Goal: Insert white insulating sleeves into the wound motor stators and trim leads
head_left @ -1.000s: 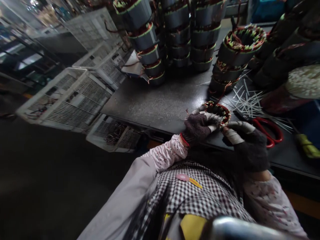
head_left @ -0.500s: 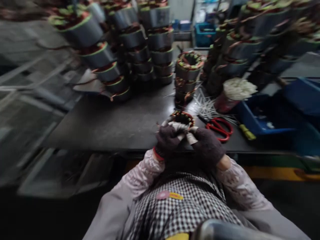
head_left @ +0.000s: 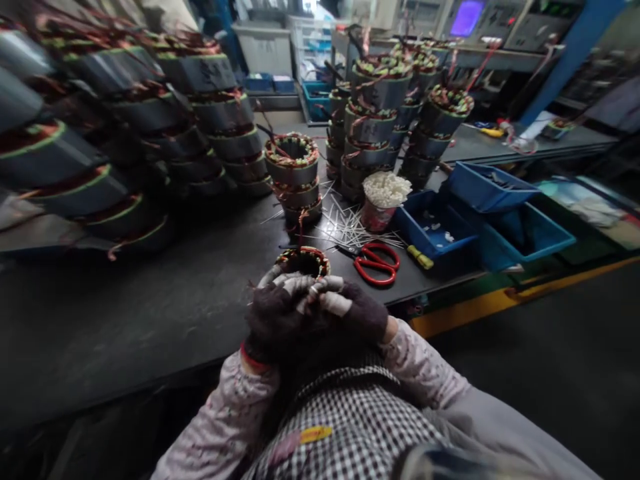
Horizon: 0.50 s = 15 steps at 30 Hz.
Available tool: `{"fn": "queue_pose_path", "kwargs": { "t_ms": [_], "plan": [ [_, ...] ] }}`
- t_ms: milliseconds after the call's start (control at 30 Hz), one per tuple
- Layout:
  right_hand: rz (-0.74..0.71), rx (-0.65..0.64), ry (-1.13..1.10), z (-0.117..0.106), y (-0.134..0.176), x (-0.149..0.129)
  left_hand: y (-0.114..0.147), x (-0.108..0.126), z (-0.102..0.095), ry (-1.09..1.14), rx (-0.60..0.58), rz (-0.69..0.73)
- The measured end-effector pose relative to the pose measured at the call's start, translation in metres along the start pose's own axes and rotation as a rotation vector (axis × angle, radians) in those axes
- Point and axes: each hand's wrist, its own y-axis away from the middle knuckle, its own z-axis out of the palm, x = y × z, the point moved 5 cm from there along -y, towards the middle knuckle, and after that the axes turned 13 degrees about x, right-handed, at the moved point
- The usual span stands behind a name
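Closely paired at the bench's [head_left: 195, 300] near edge: left hand [head_left: 273, 312] and right hand [head_left: 364, 311], both gloved. Clock centred between them, 12 straight ahead. Left is clamped on the wire ring [head_left: 304, 260], taped fingers curled over its rim. Right has its fingertips up against the left's; whether it pinches a wire, can't tell, fingers hide it. Likeliest trouble: a winding bent or scraped, should those crowded tips slip or press hard. Ring lies just ahead at 12, under the left fingers, near edge mostly covered, hollow showing. Scissors [head_left: 377, 265] at 2, red handles. Loose white sticks [head_left: 345, 227] at 1. Short stack [head_left: 295, 177] at 12, past the ring; a copper lead [head_left: 301, 230] stands up between, might snag if the ring were tugged. Blue bin [head_left: 435, 223] farther at 2; tall stack [head_left: 233, 137] at 11.
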Motion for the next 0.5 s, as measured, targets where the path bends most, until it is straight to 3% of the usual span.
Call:
{"fn": "queue_pose_path", "kwargs": {
  "t_ms": [67, 167, 267, 367, 433, 500],
  "plan": [
    [0.021, 0.054, 0.078, -0.001, 0.007, 0.003, -0.001, -0.003, -0.001, -0.014, 0.031, 0.038],
    [0.009, 0.001, 0.065, 0.013, 0.005, -0.006, 0.001, -0.008, 0.003, -0.013, -0.026, 0.052],
    [-0.013, 0.008, -0.009, 0.033, -0.026, -0.017, 0.005, -0.013, 0.008, -0.003, -0.073, -0.006],
    [-0.077, 0.092, 0.003, 0.040, -0.050, -0.021, 0.007, -0.013, 0.005, -0.079, 0.000, -0.076],
    [-0.165, 0.131, 0.033, 0.031, -0.044, -0.025, 0.006, -0.009, 0.001, -0.145, 0.022, -0.137],
    [-0.187, 0.254, 0.048, -0.001, -0.029, -0.028, 0.002, -0.005, -0.003, -0.161, -0.004, -0.204]
  ]
}}
